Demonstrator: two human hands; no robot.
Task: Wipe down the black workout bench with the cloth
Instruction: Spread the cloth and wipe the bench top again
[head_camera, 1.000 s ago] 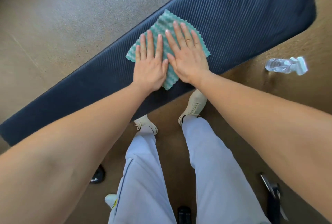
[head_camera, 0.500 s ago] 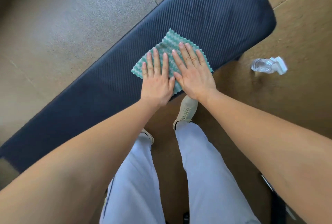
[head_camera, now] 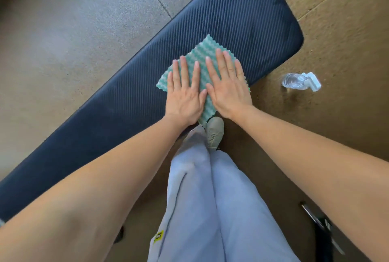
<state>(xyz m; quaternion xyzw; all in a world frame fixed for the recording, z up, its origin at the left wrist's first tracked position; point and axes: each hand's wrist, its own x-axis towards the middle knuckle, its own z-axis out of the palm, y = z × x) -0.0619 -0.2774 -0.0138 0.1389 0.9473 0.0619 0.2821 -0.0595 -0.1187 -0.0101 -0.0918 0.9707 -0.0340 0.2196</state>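
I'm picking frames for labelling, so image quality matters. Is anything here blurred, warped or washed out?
Head view: wide-angle warp swells the forearms at the bottom corners; the cloth, both hands (left hand, right hand) and the bench ribbing are sharp; soft sheen on the bench, no harsh glare; the spray bottle is slightly soft.

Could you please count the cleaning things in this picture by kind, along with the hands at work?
Bench: 1
Cloth: 1
Spray bottle: 1
Hands: 2, the left hand and the right hand, both pressed flat on the cloth
Total: 5
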